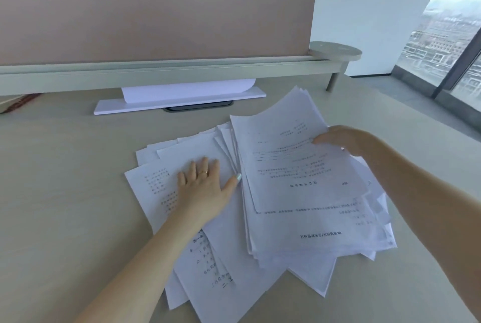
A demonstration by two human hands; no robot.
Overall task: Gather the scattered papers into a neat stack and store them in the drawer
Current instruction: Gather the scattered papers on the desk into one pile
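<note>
Many white printed papers (307, 221) lie spread in an untidy overlapping pile on the beige desk (65, 192). My left hand (205, 182) rests flat, fingers apart, on the left sheets (229, 265) of the pile, a ring on one finger. My right hand (343, 139) grips the right edge of a thick bundle of sheets (286, 156), whose far end is lifted and curls up off the desk. No drawer is in view.
A pink partition screen (156, 10) on a pale rail (156, 72) closes the back of the desk. Below it lies a white flat board (179, 104) with curled paper. A round pale disc (335, 50) sits at the rail's right end. Windows (442, 41) are on the right.
</note>
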